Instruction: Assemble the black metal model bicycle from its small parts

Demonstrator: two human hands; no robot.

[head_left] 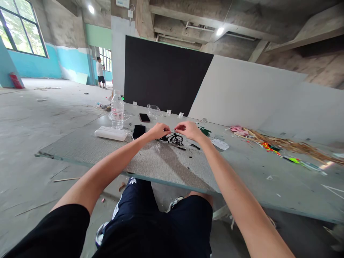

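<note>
Presently, two bare hands are working over one small black model bicycle [176, 139], which is standing on one grey table [107, 154] straight ahead of the person; one wheel is showing clearly, the rear portion is partly hiding behind the left hand [160, 130]; the left fingers are bending close together at the bicycle's top; the right hand [189, 129] is reaching to the handlebar end, thumb and forefinger narrowing to a near pinch; whether either is gripping a part, one cannot tell.

Around them: two black strips [195, 146] are lying just beside the bicycle; one dark green piece [204, 131] is resting behind the right wrist; one white paper slip [220, 144] is lying to its right; two phones [139, 132] are lying left of the hands; one white oblong box [111, 133] is sitting near them; one clear bottle [117, 111] is standing upright behind the box; one black panel [166, 71] is rising at the back; one other person [100, 71] is standing well apart, far left.
</note>
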